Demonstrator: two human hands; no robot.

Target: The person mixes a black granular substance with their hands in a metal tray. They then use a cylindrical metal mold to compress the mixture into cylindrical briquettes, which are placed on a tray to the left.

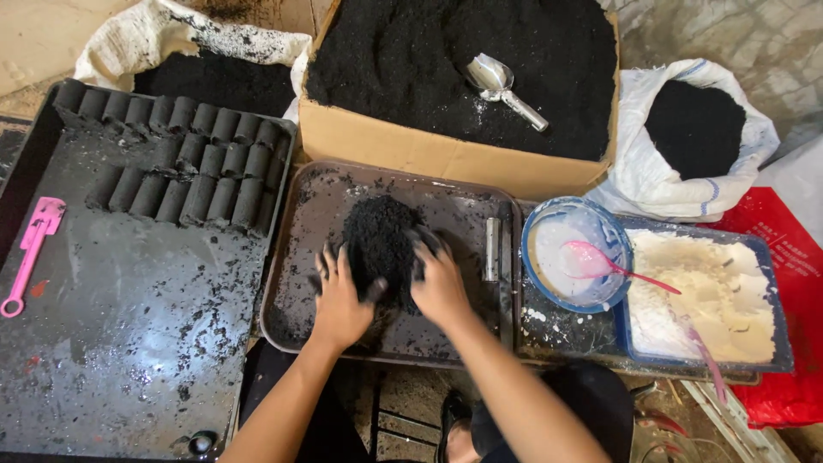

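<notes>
At far left a pink plastic scraper [30, 249] lies on a large black metal tray [111, 343], wet and flecked with black crumbs. Across the tray's top stand two rows of black pressed cylinders [184, 159]. Behind it a white woven sack of black powder [206, 73] rests on the pale concrete floor [43, 34].

In the middle, a brown rectangular tray [467, 223] carries a heap of black powdery mix [377, 240]. The left hand [339, 300], fingers spread and curved, presses the heap's left side; the right hand [439, 283] cups its right side, fingertips sunk in the mix. Neither is closed around anything.

Behind, a cardboard box of black powder [446, 159] holds a steel scoop [501, 86]. Further right sit a blue bowl [613, 244] with a pink spoon [600, 261], a blue tray of cream-white powder [703, 296], a second white sack [660, 180] and a red bag [797, 283].
</notes>
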